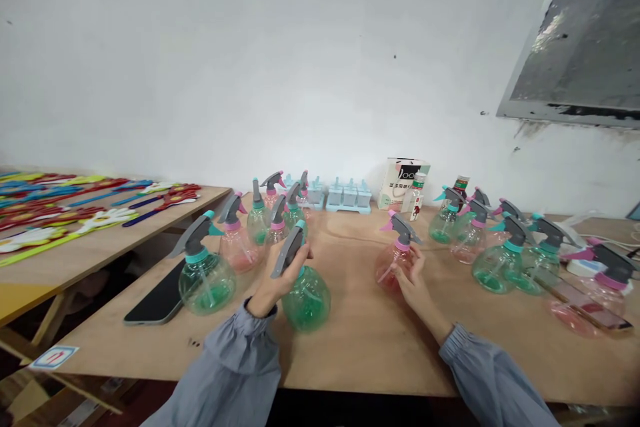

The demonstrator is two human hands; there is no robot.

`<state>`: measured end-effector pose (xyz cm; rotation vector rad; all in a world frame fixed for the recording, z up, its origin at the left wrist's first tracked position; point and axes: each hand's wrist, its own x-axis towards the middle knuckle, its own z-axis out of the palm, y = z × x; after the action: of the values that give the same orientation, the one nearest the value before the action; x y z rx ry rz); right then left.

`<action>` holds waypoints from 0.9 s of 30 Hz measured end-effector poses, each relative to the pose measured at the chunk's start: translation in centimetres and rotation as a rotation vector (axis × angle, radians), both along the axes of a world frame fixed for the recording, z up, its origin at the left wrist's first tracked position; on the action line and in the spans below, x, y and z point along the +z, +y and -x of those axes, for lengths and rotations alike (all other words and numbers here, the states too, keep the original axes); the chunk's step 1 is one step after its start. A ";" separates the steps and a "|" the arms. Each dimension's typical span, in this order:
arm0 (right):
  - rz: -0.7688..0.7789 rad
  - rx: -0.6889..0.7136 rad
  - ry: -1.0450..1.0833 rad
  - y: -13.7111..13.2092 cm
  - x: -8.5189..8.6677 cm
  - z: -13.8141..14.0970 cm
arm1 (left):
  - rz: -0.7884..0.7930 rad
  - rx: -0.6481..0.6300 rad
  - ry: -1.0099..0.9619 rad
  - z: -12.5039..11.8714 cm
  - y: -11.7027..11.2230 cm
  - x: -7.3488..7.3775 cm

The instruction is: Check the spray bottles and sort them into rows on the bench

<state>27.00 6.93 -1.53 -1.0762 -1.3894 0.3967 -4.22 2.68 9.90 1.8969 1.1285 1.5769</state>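
My left hand [280,277] is wrapped round the neck of a green spray bottle [307,303], which has a grey trigger head with a teal nozzle. The bottle tilts slightly. My right hand [413,273] grips the side of a pink spray bottle [390,265] with a grey and pink head. Left of my left hand stands another green spray bottle [207,283], with a pink spray bottle [239,247] behind it. To the right of my right hand are more bottles, among them a green spray bottle [495,268].
A black phone [157,297] lies at the table's left, and another phone [583,300] among the right-hand bottles. Pale blue ice-pop moulds [349,195] and a printed paper bag [400,183] stand near the wall. Colourful flat flower shapes [107,217] cover a neighbouring table.
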 end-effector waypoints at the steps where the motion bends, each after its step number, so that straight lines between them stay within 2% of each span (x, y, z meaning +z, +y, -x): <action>1: 0.005 0.002 -0.004 0.0 0.1 0.1 | 0.008 -0.024 0.024 0.1 0.0 0.1; 5: 0.033 0.017 0.000 -0.1 0.2 0.2 | 0.017 -0.084 0.099 0.1 -0.3 0.3; 10: 0.065 0.019 0.001 -0.1 0.2 0.3 | 0.009 0.003 0.065 0.4 -0.5 0.0; 14: 0.045 0.033 -0.036 -0.3 0.1 0.3 | 0.003 0.070 0.110 2.1 -1.1 0.2; 17: 0.018 0.042 -0.039 -0.2 0.1 0.3 | 0.000 0.175 0.092 3.8 -1.3 0.0; 21: 0.020 0.053 -0.036 -0.3 0.1 0.3 | 0.000 0.372 -0.050 5.4 -1.1 -1.0; 27: 0.037 0.043 -0.055 -0.7 0.3 0.3 | -0.137 0.711 -0.158 5.2 0.2 -2.2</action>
<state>26.67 6.26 -1.23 -1.0964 -1.4608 0.4284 -9.45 2.89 7.71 1.4767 1.7807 2.1650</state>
